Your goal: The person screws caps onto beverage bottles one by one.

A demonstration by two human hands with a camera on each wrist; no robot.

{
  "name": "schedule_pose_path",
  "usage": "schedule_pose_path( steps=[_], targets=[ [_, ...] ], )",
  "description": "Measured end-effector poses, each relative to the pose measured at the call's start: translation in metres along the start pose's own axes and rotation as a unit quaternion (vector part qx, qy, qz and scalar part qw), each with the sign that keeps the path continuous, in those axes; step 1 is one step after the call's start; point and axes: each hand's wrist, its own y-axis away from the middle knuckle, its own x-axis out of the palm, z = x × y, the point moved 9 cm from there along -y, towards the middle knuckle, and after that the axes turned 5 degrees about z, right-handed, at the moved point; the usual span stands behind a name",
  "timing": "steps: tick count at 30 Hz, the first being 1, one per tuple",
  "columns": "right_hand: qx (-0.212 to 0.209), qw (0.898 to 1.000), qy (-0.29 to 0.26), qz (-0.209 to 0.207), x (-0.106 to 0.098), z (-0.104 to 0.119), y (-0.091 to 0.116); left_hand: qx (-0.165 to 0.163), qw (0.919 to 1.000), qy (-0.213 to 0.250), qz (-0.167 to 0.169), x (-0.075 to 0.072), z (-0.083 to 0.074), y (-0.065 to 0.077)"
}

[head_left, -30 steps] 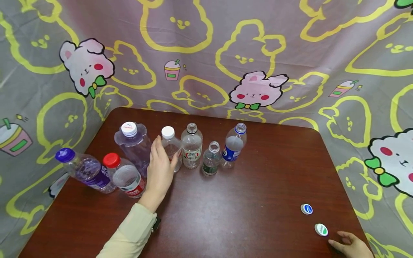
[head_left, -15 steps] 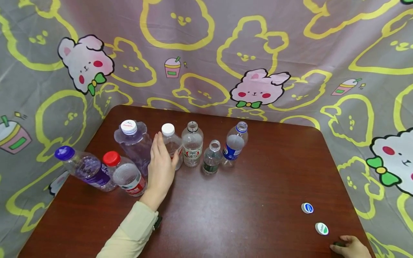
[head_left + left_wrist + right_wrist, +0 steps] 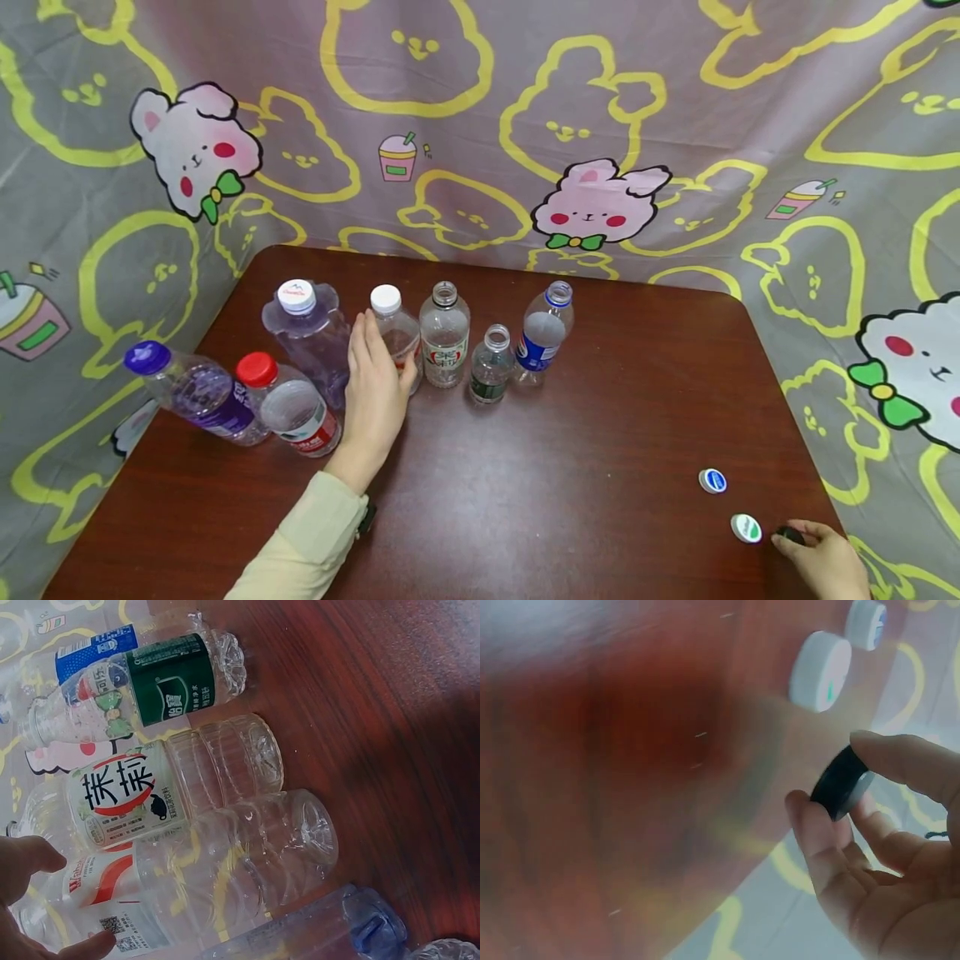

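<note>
At the table's right edge my right hand (image 3: 823, 560) pinches a black bottle cap (image 3: 843, 783) between thumb and fingertips. Just beside it lie a white cap with green print (image 3: 746, 528) and a white cap with blue print (image 3: 713, 481). My left hand (image 3: 375, 400) holds a clear plastic bottle with a white cap (image 3: 386, 300), thumb on its near side and fingers along its left. In the left wrist view that bottle's red-and-white label (image 3: 116, 881) shows between thumb and fingers. Right of it stands an uncapped bottle with a white label (image 3: 445, 354).
A small uncapped green-label bottle (image 3: 492, 367) and an uncapped blue-label bottle (image 3: 543, 337) stand further right. Left of my left hand are a large capped bottle (image 3: 303, 325), a red-capped bottle (image 3: 288, 408) and a purple-capped bottle (image 3: 198, 396). Patterned cloth (image 3: 480, 125) hangs around the table.
The black cap has come into view in my right hand's fingertips and now shows clearly, raised toward the white caps. My left hand stays at the white-capped bottle.
</note>
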Motion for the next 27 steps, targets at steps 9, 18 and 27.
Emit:
schedule_pose_path(
  steps=[9, 18, 27],
  targets=[
    [-0.080, 0.993, -0.028, -0.083, -0.026, 0.059, 0.019, 0.009, 0.9999, -0.006, -0.012, -0.003, -0.004, 0.006],
    [-0.154, 0.978, -0.047, -0.133, -0.038, 0.114, 0.036, 0.028, 0.9981, -0.032, -0.044, -0.013, -0.011, 0.017],
    [-0.226, 0.963, -0.063, -0.130, -0.034, 0.164, 0.060, 0.131, 0.9857, 0.000, -0.106, -0.024, -0.038, 0.020]
  ],
)
